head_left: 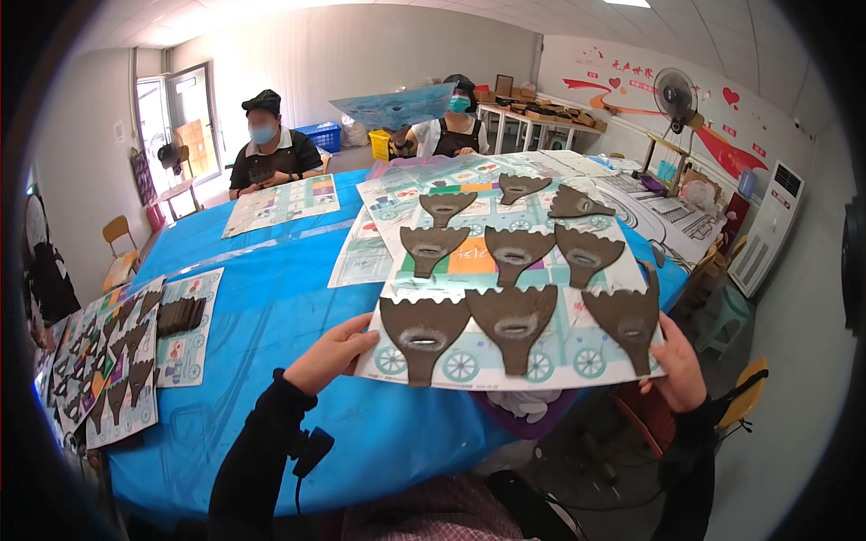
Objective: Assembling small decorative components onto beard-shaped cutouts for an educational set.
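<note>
Both-handed, my left hand (332, 353) and right hand (678, 365), fingers pinching the stiff printed sheet (505, 361) of flat brown fan-shaped cutouts (512, 320) above the blue table (271, 298).

Blue table cover (271, 298); stacked printed sheets with brown pieces at left edge (113, 361); standing fan (677, 95); two seated people across table (271, 149); yellow chair (117, 236)

Cutouts (512, 317) lie on the sheet (478, 365) above the table (271, 307).
</note>
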Available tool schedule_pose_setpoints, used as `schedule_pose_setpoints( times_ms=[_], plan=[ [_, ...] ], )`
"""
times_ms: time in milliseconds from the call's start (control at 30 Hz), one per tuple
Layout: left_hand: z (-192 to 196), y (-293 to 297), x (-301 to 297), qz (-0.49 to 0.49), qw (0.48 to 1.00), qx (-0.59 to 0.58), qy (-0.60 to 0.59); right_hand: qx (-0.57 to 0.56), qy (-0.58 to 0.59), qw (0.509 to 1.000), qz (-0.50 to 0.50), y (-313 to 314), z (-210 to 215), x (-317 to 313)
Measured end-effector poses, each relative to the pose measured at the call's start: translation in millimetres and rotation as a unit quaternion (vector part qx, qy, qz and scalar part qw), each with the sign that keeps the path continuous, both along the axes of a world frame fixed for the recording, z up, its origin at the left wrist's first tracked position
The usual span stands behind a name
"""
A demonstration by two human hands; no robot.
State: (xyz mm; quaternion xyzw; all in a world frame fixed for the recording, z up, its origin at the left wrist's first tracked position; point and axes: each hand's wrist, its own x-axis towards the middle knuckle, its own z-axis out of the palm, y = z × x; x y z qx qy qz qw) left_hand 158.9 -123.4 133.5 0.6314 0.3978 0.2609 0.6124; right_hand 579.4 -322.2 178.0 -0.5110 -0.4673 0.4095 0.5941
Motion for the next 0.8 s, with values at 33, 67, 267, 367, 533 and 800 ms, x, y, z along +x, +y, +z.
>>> schedule_pose_setpoints(
  times_ms=[33,67,267,367,533,800],
  plan=[
    [-4.0,-18.5,-5.7,0.043,0.995,0.012,-0.091,-0.002,-0.016,1.0,0.001,-5.3,-6.3,-9.0],
    [-2.1,-34.5,-15.5,0.018,0.993,0.003,-0.117,-0.002,-0.02,1.0,0.003,-18.8,-10.0,-17.6],
    [-48.7,-151.6,-114.6,0.172,0.966,0.067,-0.182,0.002,0.001,0.994,0.108,-32.8,-45.5,-90.5],
    [-56.8,-221.2,-160.7,0.264,0.947,0.054,-0.177,-0.006,0.024,0.982,0.188,-23.9,-61.8,-129.3],
    [-81.5,-297.2,-213.1,0.367,0.915,0.06,-0.158,-0.045,0.044,0.951,0.303,1.4,-113.7,-195.8],
    [-119.1,-312.9,-238.0,0.398,0.905,-0.015,-0.15,-0.126,0.002,0.933,0.337,14.1,-153.6,-225.4]
  ],
)
